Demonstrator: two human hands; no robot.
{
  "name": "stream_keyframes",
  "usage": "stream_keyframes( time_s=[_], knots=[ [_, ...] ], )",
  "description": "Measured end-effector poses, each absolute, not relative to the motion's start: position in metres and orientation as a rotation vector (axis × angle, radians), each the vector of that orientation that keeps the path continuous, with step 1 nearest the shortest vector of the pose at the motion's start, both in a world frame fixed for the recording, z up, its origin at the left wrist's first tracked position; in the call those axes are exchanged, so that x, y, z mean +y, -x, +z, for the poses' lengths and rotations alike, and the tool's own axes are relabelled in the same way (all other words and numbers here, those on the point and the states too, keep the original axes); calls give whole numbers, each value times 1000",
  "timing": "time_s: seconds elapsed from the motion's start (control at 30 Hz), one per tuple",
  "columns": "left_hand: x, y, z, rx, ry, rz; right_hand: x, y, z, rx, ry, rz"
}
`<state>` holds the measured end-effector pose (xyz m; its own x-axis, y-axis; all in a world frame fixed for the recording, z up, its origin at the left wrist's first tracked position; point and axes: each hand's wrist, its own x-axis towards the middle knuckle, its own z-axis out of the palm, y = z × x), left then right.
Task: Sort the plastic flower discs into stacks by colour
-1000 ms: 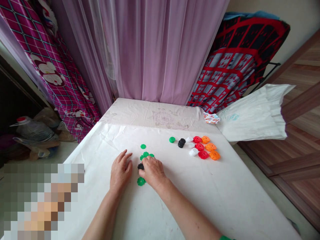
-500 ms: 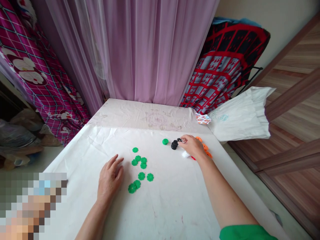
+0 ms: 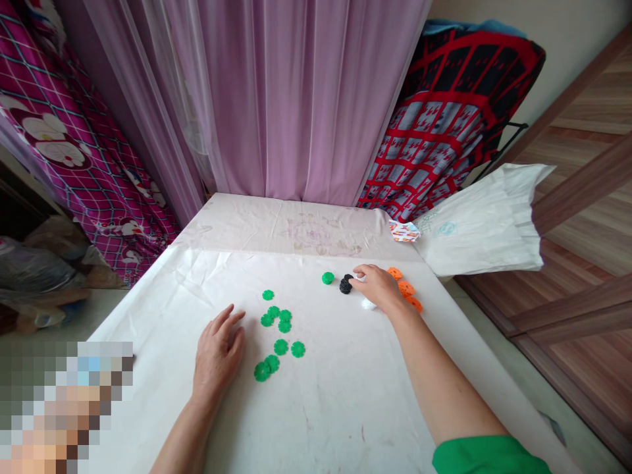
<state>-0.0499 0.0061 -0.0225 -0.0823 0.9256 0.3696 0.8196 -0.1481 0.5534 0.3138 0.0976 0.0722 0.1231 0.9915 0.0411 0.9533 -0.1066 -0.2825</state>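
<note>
On the white tabletop, my left hand [image 3: 218, 349] lies palm down with its fingers apart, holding nothing. Several green notched discs [image 3: 280, 347] are scattered just to its right. My right hand [image 3: 378, 288] is pinched at a black notched disc [image 3: 348, 278], which is at the top of a small black pile [image 3: 345, 286]; its fingertips partly cover that disc. A green disc [image 3: 328, 278] lies left of the pile. White discs [image 3: 368, 305] show below the right hand, and orange discs [image 3: 407, 289] lie to its right, partly behind the wrist.
A white bag [image 3: 486, 227] hangs over the table's right edge, beside a small patterned paper piece [image 3: 404, 231]. Purple curtains [image 3: 296, 99] border the far edge. A red and black cloth [image 3: 444, 118] covers something at the back right. A blurred-out patch fills the lower left corner.
My right hand has moved slightly left, bringing the black disc from beside the black pile onto its top. My left hand stays in place. The view has shifted a little.
</note>
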Motion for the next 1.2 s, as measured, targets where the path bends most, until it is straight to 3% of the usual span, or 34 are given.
stream_keyframes(
  time_s=[0.13,0.37,0.63,0.8,1.03,1.2],
  knots=[
    [7,49,-23,1945,-2017,1040,77,-289,71,-1940,2021,246],
    [6,48,-22,1935,-2012,1040,6,-214,47,-2278,1725,718],
    [7,48,-24,1933,-2029,1050,-12,-192,36,-2371,1778,583],
    [6,48,-25,1922,-2053,1046,5,-205,45,-2331,1755,596],
    [5,48,-25,1934,-2053,1052,90,-263,75,-2142,1884,282],
    [5,49,-26,1930,-2083,1055,124,-281,68,-2267,1878,209]
  ],
)
